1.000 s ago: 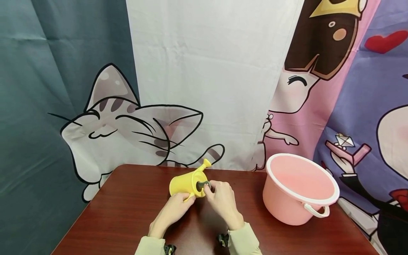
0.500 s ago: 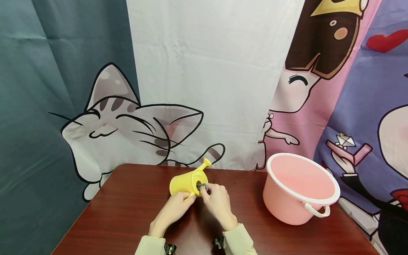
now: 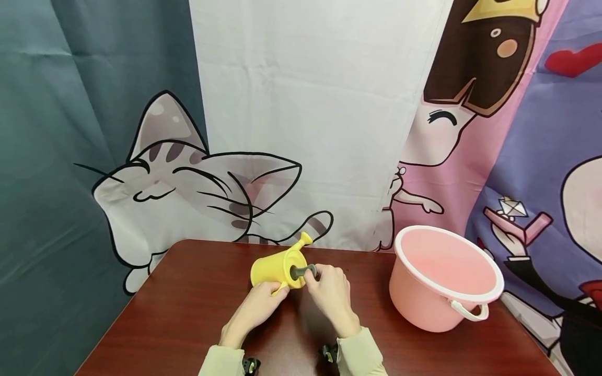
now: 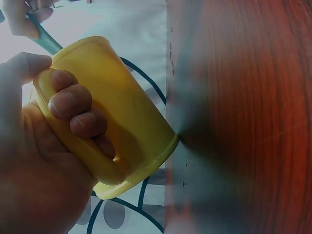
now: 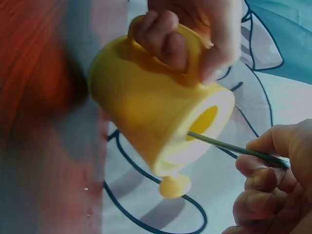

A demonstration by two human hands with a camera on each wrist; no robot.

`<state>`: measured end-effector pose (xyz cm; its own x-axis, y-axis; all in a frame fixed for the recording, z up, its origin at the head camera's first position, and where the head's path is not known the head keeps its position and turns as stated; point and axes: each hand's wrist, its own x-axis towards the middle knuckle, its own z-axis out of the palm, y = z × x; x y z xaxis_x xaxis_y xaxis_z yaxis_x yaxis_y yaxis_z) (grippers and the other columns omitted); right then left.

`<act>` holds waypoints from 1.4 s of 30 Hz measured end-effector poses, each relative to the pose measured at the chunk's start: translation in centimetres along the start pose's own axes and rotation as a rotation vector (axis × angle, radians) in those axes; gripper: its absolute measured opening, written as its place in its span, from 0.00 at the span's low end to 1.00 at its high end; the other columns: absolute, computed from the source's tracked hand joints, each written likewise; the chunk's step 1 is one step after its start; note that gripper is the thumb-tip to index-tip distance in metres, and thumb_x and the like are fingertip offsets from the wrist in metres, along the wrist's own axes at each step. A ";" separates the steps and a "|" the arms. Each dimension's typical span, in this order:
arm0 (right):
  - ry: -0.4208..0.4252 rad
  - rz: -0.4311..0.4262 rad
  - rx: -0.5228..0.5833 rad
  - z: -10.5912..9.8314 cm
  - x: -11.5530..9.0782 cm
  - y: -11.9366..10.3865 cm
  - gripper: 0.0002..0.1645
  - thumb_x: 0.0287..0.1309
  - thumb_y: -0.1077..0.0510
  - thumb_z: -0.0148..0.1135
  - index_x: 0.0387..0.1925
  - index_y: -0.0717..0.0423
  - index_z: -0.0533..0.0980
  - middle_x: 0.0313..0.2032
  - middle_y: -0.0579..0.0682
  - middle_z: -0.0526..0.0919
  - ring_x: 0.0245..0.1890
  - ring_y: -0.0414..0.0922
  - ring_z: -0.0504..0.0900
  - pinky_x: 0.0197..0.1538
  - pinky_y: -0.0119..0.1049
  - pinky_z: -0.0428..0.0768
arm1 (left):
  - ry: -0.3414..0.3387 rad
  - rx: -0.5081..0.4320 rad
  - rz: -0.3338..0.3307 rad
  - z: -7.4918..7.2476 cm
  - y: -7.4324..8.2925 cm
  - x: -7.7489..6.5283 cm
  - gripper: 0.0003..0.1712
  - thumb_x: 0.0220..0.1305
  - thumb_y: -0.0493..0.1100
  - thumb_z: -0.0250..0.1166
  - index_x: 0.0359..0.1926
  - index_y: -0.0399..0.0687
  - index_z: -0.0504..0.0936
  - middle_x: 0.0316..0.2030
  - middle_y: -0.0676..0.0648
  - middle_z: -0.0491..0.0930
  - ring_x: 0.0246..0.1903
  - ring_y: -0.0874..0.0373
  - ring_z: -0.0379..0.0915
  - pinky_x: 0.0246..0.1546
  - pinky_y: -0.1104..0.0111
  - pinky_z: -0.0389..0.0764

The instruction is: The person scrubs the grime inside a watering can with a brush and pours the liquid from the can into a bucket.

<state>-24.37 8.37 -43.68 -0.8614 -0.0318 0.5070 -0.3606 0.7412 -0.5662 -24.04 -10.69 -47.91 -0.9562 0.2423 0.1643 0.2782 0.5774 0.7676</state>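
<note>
A yellow watering can (image 3: 270, 270) lies tipped over the table, its round opening facing right and its spout (image 3: 301, 242) pointing up and away. My left hand (image 3: 257, 308) grips the can's handle (image 4: 78, 139), fingers curled through it. In my right hand (image 3: 331, 295), thumb and fingers pinch a slim dark green tool (image 3: 303, 271) with a curved outer end. The tool's inner end reaches into the opening and is hidden there, so its kind does not show. From the right wrist view, the tool (image 5: 229, 146) appears edge-on, with the right fingers (image 5: 263, 180) curled below it.
To the right on the brown wooden table (image 3: 178, 313) stands a pink bucket (image 3: 423, 297) with a white rim and a white handle (image 3: 470, 312). A printed cloth backdrop (image 3: 305, 104) hangs behind the table's far edge.
The right hand first moved left, pushing the tool deeper into the can's opening, then drew back right, so more of the tool shows now. The left hand and can stayed nearly still.
</note>
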 end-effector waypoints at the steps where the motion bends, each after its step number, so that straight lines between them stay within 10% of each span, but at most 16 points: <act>1: 0.006 -0.004 0.003 -0.2 0.0 -0.1 0.21 0.52 0.55 0.62 0.08 0.40 0.67 0.08 0.34 0.58 0.13 0.39 0.62 0.17 0.36 0.62 | 0.000 0.002 -0.001 0.0 0.0 0.0 0.24 0.70 0.52 0.57 0.17 0.52 0.66 0.14 0.59 0.58 0.17 0.66 0.53 0.21 0.72 0.59; 28: -0.063 0.075 0.006 2.4 -0.4 0.7 0.24 0.54 0.52 0.61 0.07 0.43 0.64 0.10 0.37 0.58 0.14 0.40 0.62 0.18 0.36 0.63 | -0.001 0.028 -0.003 0.1 -0.1 0.1 0.24 0.71 0.54 0.57 0.17 0.52 0.66 0.15 0.59 0.58 0.16 0.66 0.52 0.20 0.72 0.59; 42: -0.055 0.017 -0.049 0.4 0.0 0.3 0.26 0.53 0.52 0.62 0.05 0.41 0.63 0.08 0.34 0.53 0.12 0.38 0.59 0.17 0.35 0.61 | -0.010 0.007 -0.013 0.0 -0.2 0.1 0.24 0.71 0.54 0.56 0.18 0.53 0.67 0.15 0.58 0.59 0.17 0.65 0.54 0.21 0.72 0.61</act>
<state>-24.57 8.28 -44.12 -0.8861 -0.0543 0.4602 -0.3285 0.7741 -0.5412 -24.18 -10.75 -48.04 -0.9587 0.2429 0.1483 0.2668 0.5859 0.7652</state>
